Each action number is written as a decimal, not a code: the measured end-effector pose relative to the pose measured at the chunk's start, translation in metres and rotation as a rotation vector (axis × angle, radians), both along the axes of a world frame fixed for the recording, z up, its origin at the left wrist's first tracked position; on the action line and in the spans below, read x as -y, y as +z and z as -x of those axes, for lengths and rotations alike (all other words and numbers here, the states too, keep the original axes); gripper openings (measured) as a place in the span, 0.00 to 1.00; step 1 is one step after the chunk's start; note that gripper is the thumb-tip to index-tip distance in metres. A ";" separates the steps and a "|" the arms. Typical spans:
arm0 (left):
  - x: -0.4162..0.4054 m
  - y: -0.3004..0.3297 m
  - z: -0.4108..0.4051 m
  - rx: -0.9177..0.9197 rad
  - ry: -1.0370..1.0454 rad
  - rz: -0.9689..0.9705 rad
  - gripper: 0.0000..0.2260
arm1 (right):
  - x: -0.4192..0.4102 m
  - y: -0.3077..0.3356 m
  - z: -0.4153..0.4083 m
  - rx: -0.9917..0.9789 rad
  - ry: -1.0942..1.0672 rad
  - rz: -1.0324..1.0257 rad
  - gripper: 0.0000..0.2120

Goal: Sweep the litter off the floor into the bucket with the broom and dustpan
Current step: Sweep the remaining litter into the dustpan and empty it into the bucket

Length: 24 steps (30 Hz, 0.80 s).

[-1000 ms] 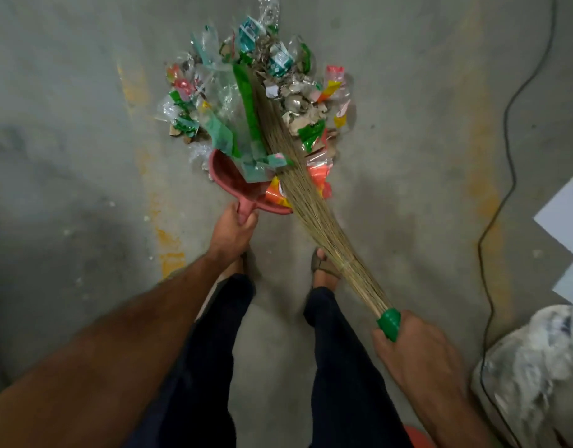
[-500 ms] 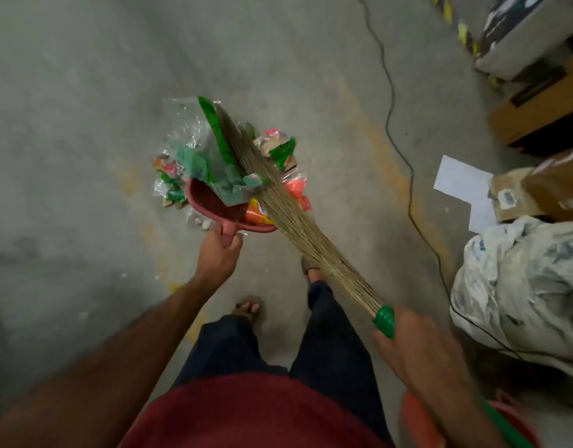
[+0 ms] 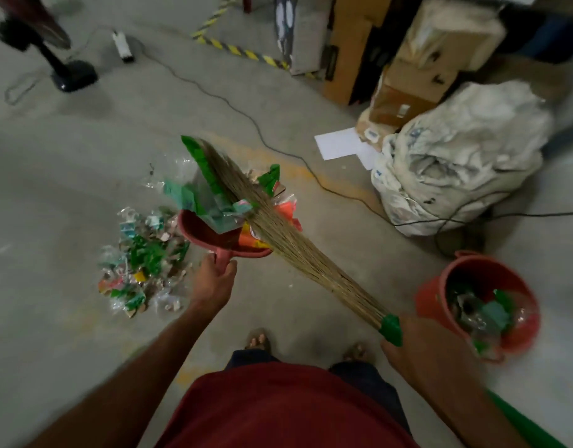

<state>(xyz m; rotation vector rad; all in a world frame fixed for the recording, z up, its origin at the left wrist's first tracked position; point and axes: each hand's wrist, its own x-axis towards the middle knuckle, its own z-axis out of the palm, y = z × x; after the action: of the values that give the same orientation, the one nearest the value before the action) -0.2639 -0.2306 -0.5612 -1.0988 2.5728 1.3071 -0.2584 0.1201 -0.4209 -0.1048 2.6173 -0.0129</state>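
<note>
My left hand (image 3: 214, 282) grips the handle of the red dustpan (image 3: 214, 237), held above the floor (image 3: 52, 189) and loaded with wrappers. My right hand (image 3: 420, 350) clamps the broom (image 3: 298, 247) at its green collar, bristles pressing the load. Remaining litter (image 3: 143, 270) lies left of the pan; the bucket (image 3: 482, 305) stands just beside my right hand.

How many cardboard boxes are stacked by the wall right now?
3 visible: top box, one beneath, a lower one behind the white sack. Others may be hidden.
</note>
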 end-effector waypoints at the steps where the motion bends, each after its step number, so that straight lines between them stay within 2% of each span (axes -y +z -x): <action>1: -0.017 0.002 0.007 -0.008 -0.048 -0.003 0.08 | -0.017 0.002 -0.008 -0.024 -0.033 0.001 0.12; 6: -0.129 0.007 0.041 -0.001 -0.240 0.008 0.07 | -0.112 0.012 -0.052 -0.003 -0.280 -0.013 0.11; 12: -0.303 -0.003 0.075 0.013 -0.514 0.009 0.08 | -0.240 0.016 -0.106 0.061 -0.548 -0.032 0.12; 15: -0.389 -0.012 0.084 0.044 -0.640 -0.057 0.09 | -0.297 0.011 -0.132 0.084 -0.644 -0.043 0.11; 20: -0.503 -0.027 0.097 0.141 -0.838 -0.076 0.09 | -0.366 -0.008 -0.157 0.191 -0.803 -0.042 0.12; 24: -0.566 -0.049 0.108 0.277 -0.914 -0.116 0.11 | -0.396 -0.031 -0.152 0.242 -0.883 -0.008 0.11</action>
<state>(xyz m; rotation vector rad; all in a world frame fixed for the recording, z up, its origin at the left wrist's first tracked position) -0.3724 0.3350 -0.6102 -0.0110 2.2573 0.9432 -0.1064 0.5158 -0.4524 0.9841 2.2157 -0.2988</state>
